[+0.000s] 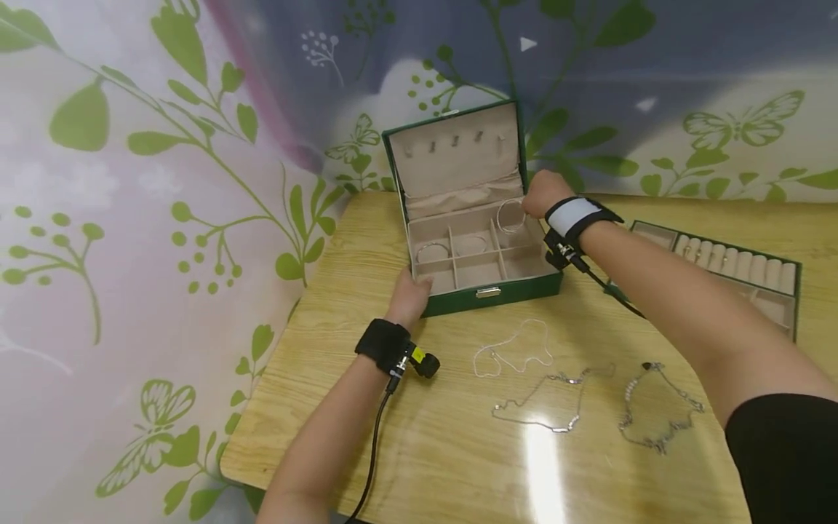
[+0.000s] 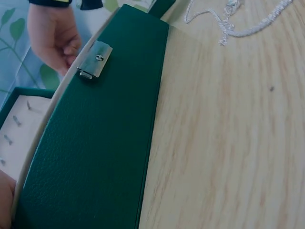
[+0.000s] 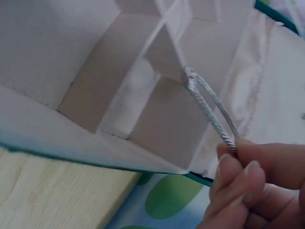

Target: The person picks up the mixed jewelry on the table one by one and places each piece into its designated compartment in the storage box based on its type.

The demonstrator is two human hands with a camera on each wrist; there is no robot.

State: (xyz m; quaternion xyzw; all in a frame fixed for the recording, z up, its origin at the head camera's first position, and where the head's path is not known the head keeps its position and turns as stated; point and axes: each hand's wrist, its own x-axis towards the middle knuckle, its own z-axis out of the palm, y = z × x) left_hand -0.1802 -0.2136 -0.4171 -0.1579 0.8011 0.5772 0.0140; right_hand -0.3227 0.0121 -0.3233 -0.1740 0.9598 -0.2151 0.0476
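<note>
Pinching: your right hand (image 1: 545, 193) has a silver bangle (image 3: 208, 112) nipped at one end in the fingertips, other fingers curled in behind.
Bangle spot: over the back-right compartment of the green jewelry box (image 1: 455, 300), about 1 o'clock from its middle; can't tell if it's touching a divider. Your right hand sits at 2.
Left hand (image 1: 409, 297): holding the box's front corner at 8 o'clock, your thumb over the rim, other fingers hidden so I can't tell how they lie.
Already in the box: one bangle (image 1: 432, 244) in the back-left compartment around 9, another (image 1: 485, 242) in the back-middle one near 12.
Lid (image 1: 452, 171): up, at 12. Clasp (image 1: 487, 292) faces you at 6.
Necklaces: a fine pale one (image 1: 516, 337) and a silver one (image 1: 561, 429) between 5 and 6, a chunkier one (image 1: 658, 442) near 4, all on the wooden table (image 1: 425, 451).
Ring tray (image 1: 655, 234): out at 3, partly under your right forearm, few rings (image 1: 724, 259) in its rolls.
</note>
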